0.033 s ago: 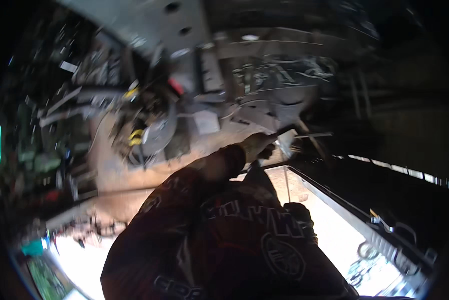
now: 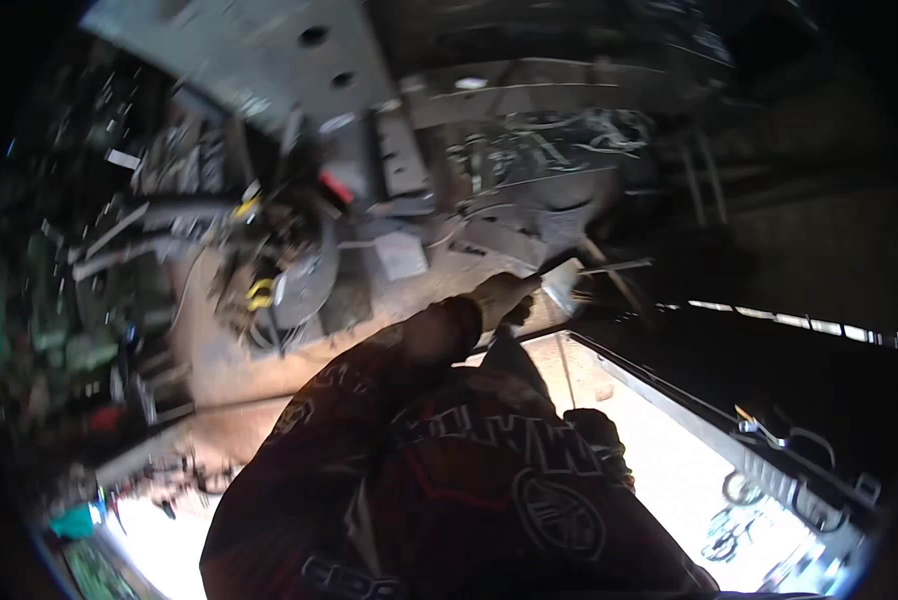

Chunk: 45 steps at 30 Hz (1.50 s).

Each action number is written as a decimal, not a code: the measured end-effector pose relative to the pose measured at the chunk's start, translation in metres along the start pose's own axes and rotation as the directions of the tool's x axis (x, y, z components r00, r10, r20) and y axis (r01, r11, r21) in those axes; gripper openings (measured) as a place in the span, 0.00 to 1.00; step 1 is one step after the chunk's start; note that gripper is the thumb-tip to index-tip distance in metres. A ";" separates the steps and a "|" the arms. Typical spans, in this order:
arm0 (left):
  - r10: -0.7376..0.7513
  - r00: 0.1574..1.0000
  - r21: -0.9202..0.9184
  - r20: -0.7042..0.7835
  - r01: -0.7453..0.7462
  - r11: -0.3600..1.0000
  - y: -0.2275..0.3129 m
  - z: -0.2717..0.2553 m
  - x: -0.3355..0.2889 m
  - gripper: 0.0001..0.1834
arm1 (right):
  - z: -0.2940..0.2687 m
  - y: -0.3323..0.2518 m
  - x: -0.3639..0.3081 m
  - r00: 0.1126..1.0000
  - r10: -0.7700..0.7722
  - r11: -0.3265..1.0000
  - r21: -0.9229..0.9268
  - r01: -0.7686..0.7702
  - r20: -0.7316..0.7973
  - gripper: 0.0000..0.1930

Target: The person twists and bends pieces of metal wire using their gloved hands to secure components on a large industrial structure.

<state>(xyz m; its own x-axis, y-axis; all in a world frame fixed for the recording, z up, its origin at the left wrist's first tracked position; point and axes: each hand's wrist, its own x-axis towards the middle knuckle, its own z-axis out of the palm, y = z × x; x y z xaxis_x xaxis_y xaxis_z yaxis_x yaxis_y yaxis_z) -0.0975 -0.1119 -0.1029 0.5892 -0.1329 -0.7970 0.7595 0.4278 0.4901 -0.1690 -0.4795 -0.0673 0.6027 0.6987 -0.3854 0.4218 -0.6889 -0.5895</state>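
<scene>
My left hand (image 2: 504, 296), in a pale glove, reaches over the near edge of the brown work surface (image 2: 354, 333) from a dark red sleeve. Its fingers look curled around a dark, narrow thing that points right; blur hides its kind. Just beyond the fingertips is a pale, wedge-shaped piece (image 2: 561, 284), with a thin rod (image 2: 619, 266) lying past it. Whether they touch, I cannot tell. A dark rounded shape (image 2: 597, 430) at the right of my jacket may be my right hand, but its fingers do not show.
A grey disc (image 2: 307, 288) with yellow parts lies left of my left hand. Nearby are a pale flat piece (image 2: 401, 256) and a red object (image 2: 336, 187). A large plate with holes (image 2: 259, 55) stands behind, and tangled metal pieces (image 2: 569, 140) lie far right.
The whole scene shifts slightly left and is a little less blurred. My left hand keeps its place by the work surface, and the pale wedge-shaped piece shows more plainly.
</scene>
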 end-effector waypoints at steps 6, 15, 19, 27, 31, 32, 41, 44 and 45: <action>-0.083 0.945 0.082 0.317 0.060 0.995 0.017 0.040 -0.012 0.17 | 0.016 -0.012 -0.051 0.944 0.279 0.959 -0.095 -0.266 0.174 0.14; 0.171 0.741 0.196 0.650 -0.381 0.904 0.109 0.130 -0.066 0.21 | -0.073 -0.034 0.033 0.925 0.377 0.388 0.914 -0.116 -0.042 0.26; 0.298 0.740 0.128 0.603 -0.458 0.880 0.148 0.121 -0.055 0.24 | -0.146 -0.088 0.092 0.959 0.270 0.628 0.771 -0.110 -0.083 0.22; 0.859 0.486 0.815 0.161 -0.556 0.162 0.207 0.064 -0.102 0.25 | -0.184 -0.067 0.156 0.966 0.199 0.742 0.669 -0.037 -0.168 0.24; 0.971 0.162 0.828 0.175 -0.558 -0.056 0.242 0.014 -0.123 0.20 | -0.199 -0.060 0.174 0.968 0.178 0.880 0.470 -0.075 -0.180 0.22; 0.982 0.123 0.870 0.143 -0.489 -0.066 0.251 0.006 -0.128 0.21 | -0.206 -0.065 0.176 0.972 0.178 0.918 0.381 -0.108 -0.154 0.21; 0.986 0.144 0.997 0.080 -0.023 -0.078 0.300 -0.085 -0.093 0.24 | -0.218 -0.080 0.195 0.958 0.159 0.864 0.504 -0.017 -0.241 0.22; 0.989 0.113 0.990 0.099 -0.111 -0.086 0.303 -0.089 -0.070 0.25 | -0.203 -0.050 0.218 0.902 -0.044 0.881 0.409 0.237 -0.429 0.21; 0.991 0.115 0.991 0.064 -0.122 -0.050 0.303 -0.092 -0.063 0.28 | -0.186 -0.024 0.237 0.778 -0.268 0.883 0.178 0.435 -0.568 0.21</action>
<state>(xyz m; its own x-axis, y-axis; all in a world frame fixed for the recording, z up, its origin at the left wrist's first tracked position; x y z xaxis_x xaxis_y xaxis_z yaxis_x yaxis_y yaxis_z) 0.0702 0.1088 0.0633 0.8382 0.3515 0.4170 0.1638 -0.8916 0.4223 0.0897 -0.3331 -0.0118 0.7406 0.6188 0.2618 0.5135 -0.2700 -0.8145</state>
